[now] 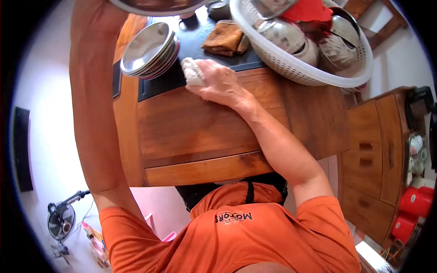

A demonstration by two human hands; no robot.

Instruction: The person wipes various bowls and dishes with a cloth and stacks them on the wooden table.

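My left hand (98,11) is raised at the top edge, partly cut off, against the rim of a shiny metal bowl (159,9); it appears to hold the bowl, though the fingers are out of view. Only the bowl's near edge shows. Closed around a bunched white cloth (193,73), my right hand (218,82) rests low over the wooden table (200,127), by the edge of a dark mat (166,86). Left of the cloth stands a stack of several metal bowls (148,50), slightly tilted in view.
A white perforated basket (291,68) at the upper right holds metal pots and something red (307,11). A folded brown cloth (225,38) lies on the mat. Past the table are a wooden cabinet (364,168) on the right and a fan (61,220) on the left.
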